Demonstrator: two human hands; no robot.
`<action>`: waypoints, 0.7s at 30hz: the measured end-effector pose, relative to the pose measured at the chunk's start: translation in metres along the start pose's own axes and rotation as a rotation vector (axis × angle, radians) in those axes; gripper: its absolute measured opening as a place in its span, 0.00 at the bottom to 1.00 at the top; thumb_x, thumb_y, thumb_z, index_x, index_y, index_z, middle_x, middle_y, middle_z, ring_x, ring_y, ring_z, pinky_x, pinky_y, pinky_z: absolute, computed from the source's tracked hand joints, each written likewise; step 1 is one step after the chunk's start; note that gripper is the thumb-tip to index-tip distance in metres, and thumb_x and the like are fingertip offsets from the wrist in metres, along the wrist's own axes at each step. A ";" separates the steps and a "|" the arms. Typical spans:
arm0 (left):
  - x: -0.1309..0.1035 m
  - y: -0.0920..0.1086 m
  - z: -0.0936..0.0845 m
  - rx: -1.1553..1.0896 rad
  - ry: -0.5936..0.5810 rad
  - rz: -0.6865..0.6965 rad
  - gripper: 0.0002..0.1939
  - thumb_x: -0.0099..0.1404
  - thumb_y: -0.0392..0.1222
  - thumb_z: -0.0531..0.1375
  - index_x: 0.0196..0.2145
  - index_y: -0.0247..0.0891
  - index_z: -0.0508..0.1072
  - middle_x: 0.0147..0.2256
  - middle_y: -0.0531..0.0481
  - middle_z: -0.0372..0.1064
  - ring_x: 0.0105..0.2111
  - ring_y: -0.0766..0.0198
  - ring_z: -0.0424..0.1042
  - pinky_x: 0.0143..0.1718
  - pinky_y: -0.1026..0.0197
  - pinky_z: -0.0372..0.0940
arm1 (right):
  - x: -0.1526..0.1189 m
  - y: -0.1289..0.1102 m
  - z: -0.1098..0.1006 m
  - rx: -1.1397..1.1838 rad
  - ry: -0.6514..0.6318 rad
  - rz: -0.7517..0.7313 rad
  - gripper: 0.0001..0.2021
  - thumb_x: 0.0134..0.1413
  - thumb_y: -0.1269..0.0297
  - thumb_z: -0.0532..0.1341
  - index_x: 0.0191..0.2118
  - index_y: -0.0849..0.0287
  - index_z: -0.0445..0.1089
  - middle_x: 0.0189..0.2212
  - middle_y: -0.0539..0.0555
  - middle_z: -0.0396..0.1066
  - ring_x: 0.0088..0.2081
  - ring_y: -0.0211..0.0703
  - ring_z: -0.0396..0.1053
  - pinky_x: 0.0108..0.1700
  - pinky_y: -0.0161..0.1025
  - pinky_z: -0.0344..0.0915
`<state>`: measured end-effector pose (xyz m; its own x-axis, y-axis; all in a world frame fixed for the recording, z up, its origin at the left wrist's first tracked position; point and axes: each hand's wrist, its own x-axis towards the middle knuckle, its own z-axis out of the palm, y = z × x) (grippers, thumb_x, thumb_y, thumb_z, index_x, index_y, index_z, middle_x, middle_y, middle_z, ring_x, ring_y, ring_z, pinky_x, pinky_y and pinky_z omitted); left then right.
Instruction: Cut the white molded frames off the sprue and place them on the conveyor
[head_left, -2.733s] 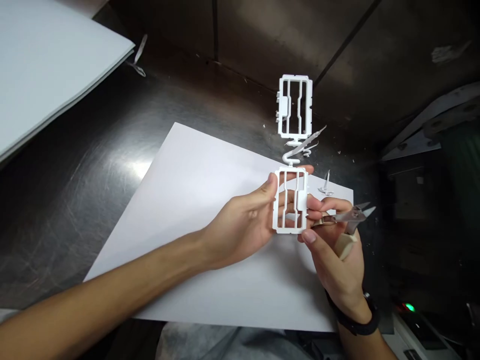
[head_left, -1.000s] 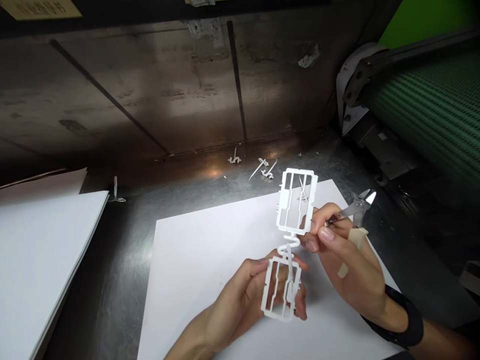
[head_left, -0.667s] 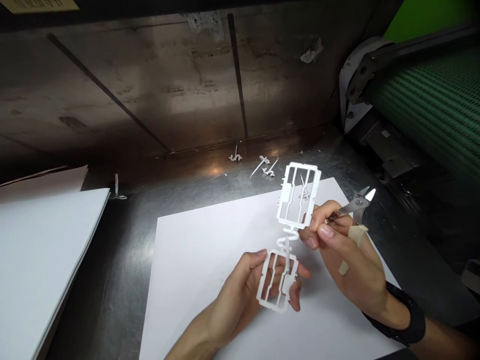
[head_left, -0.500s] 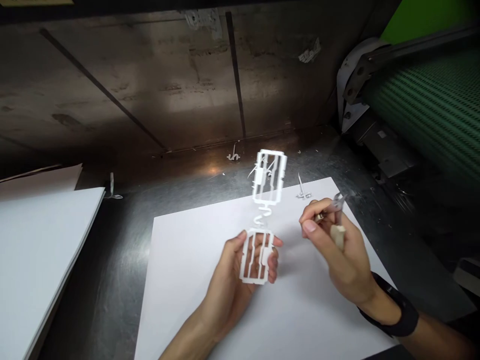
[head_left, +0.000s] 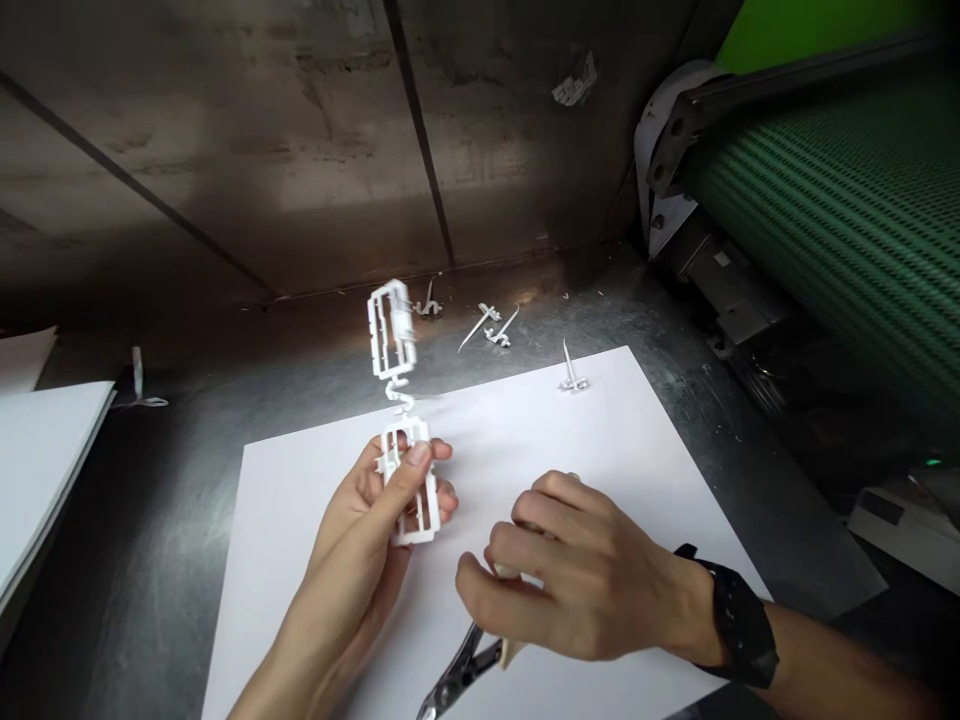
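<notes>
The white sheet (head_left: pixel 510 440) is cut off below; over its far edge, partly blurred, leans the white twin-frame part (head_left: pixel 403 322), two slotted rectangles joined by a wavy link (head_left: pixel 400 395). The left hand (head_left: pixel 360 530) pinches its lower rectangle (head_left: pixel 416 536); the right hand's (head_left: pixel 585 570) fingers curl around the nippers (head_left: pixel 456 682), mostly hiding the handles, tips cropped.

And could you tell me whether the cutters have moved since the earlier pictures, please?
Yes: against the white sheet, the cutters in the right hand have come leftward and nearer.
</notes>
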<state>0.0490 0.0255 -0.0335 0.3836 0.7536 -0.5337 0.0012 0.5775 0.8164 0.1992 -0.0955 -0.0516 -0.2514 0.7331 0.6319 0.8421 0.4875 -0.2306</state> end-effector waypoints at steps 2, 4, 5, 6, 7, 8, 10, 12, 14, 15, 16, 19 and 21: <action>-0.002 0.000 -0.001 0.081 -0.043 -0.036 0.16 0.65 0.49 0.75 0.43 0.36 0.81 0.31 0.50 0.74 0.28 0.69 0.70 0.30 0.72 0.67 | -0.001 -0.001 -0.001 0.012 -0.012 -0.007 0.13 0.66 0.82 0.59 0.40 0.62 0.80 0.28 0.50 0.64 0.28 0.44 0.55 0.31 0.45 0.53; -0.005 -0.002 -0.002 0.126 -0.100 -0.021 0.15 0.68 0.50 0.72 0.43 0.36 0.80 0.30 0.50 0.72 0.29 0.67 0.69 0.29 0.71 0.65 | -0.002 -0.003 -0.003 0.025 -0.026 -0.007 0.13 0.68 0.81 0.58 0.41 0.63 0.81 0.29 0.51 0.66 0.29 0.45 0.56 0.32 0.46 0.53; -0.006 -0.002 -0.003 0.138 -0.133 -0.004 0.14 0.70 0.50 0.71 0.42 0.37 0.79 0.30 0.50 0.72 0.29 0.67 0.68 0.30 0.70 0.64 | -0.002 -0.003 -0.003 0.032 -0.038 -0.008 0.13 0.69 0.81 0.58 0.41 0.64 0.81 0.29 0.52 0.67 0.29 0.45 0.57 0.32 0.47 0.53; -0.007 -0.003 -0.003 0.134 -0.160 0.012 0.14 0.71 0.51 0.70 0.41 0.37 0.78 0.30 0.50 0.72 0.29 0.67 0.68 0.30 0.70 0.64 | -0.003 -0.004 -0.004 0.039 -0.054 -0.010 0.13 0.69 0.81 0.58 0.42 0.64 0.81 0.30 0.53 0.68 0.30 0.46 0.58 0.33 0.47 0.54; -0.007 -0.004 -0.004 0.109 -0.182 0.020 0.14 0.72 0.51 0.68 0.42 0.37 0.77 0.31 0.49 0.72 0.29 0.67 0.68 0.31 0.69 0.64 | -0.004 -0.004 -0.003 0.044 -0.070 -0.013 0.13 0.69 0.81 0.58 0.43 0.65 0.81 0.31 0.54 0.69 0.30 0.46 0.58 0.33 0.48 0.54; -0.007 -0.004 -0.004 0.064 -0.201 0.017 0.14 0.74 0.53 0.66 0.45 0.38 0.77 0.32 0.49 0.73 0.29 0.66 0.69 0.33 0.67 0.65 | -0.004 -0.004 -0.003 0.051 -0.089 -0.015 0.13 0.70 0.81 0.58 0.44 0.66 0.81 0.32 0.55 0.69 0.30 0.47 0.59 0.34 0.48 0.54; -0.007 -0.004 -0.005 -0.058 -0.231 -0.009 0.20 0.79 0.57 0.58 0.53 0.38 0.77 0.36 0.46 0.75 0.29 0.64 0.70 0.34 0.64 0.68 | -0.005 -0.003 -0.002 0.062 -0.129 -0.020 0.14 0.72 0.81 0.56 0.46 0.67 0.80 0.32 0.55 0.69 0.31 0.48 0.59 0.35 0.49 0.54; -0.006 -0.003 -0.007 -0.162 -0.246 -0.041 0.27 0.81 0.59 0.52 0.58 0.36 0.77 0.39 0.43 0.75 0.30 0.62 0.72 0.35 0.61 0.70 | -0.006 -0.002 -0.001 0.079 -0.151 -0.009 0.14 0.73 0.80 0.55 0.48 0.67 0.79 0.32 0.55 0.68 0.32 0.48 0.59 0.36 0.49 0.54; -0.005 -0.003 -0.009 -0.221 -0.254 -0.066 0.29 0.82 0.58 0.50 0.58 0.33 0.78 0.40 0.42 0.75 0.31 0.62 0.73 0.36 0.61 0.71 | -0.008 0.001 -0.002 0.103 -0.142 0.044 0.13 0.72 0.80 0.55 0.50 0.67 0.77 0.33 0.55 0.68 0.33 0.48 0.59 0.36 0.48 0.53; -0.004 -0.003 -0.010 -0.248 -0.253 -0.072 0.28 0.82 0.57 0.50 0.58 0.32 0.79 0.41 0.41 0.75 0.32 0.62 0.73 0.37 0.61 0.71 | -0.009 0.003 -0.002 0.127 -0.120 0.090 0.14 0.71 0.81 0.55 0.52 0.67 0.76 0.34 0.55 0.68 0.33 0.48 0.60 0.36 0.48 0.54; -0.004 -0.004 -0.011 -0.276 -0.251 -0.075 0.27 0.83 0.56 0.50 0.57 0.32 0.79 0.42 0.41 0.75 0.33 0.62 0.74 0.39 0.61 0.72 | -0.010 0.004 -0.003 0.162 -0.096 0.161 0.15 0.70 0.82 0.55 0.54 0.67 0.75 0.34 0.55 0.68 0.34 0.48 0.61 0.36 0.47 0.55; -0.003 -0.006 -0.013 -0.355 -0.276 -0.070 0.26 0.83 0.55 0.50 0.56 0.33 0.80 0.42 0.42 0.74 0.34 0.61 0.75 0.40 0.60 0.72 | -0.014 0.010 -0.008 0.277 0.008 0.541 0.16 0.69 0.78 0.59 0.58 0.61 0.72 0.38 0.53 0.72 0.37 0.48 0.68 0.40 0.46 0.62; -0.003 -0.008 -0.013 -0.396 -0.310 -0.056 0.28 0.83 0.56 0.48 0.56 0.34 0.80 0.41 0.43 0.73 0.34 0.61 0.74 0.39 0.60 0.72 | -0.016 0.015 -0.011 0.361 0.042 0.829 0.11 0.72 0.69 0.64 0.56 0.54 0.74 0.44 0.52 0.76 0.42 0.50 0.72 0.45 0.46 0.65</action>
<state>0.0355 0.0226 -0.0410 0.6494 0.6240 -0.4347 -0.2978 0.7346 0.6096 0.2215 -0.1053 -0.0573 0.3928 0.9009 0.1844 0.5422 -0.0649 -0.8377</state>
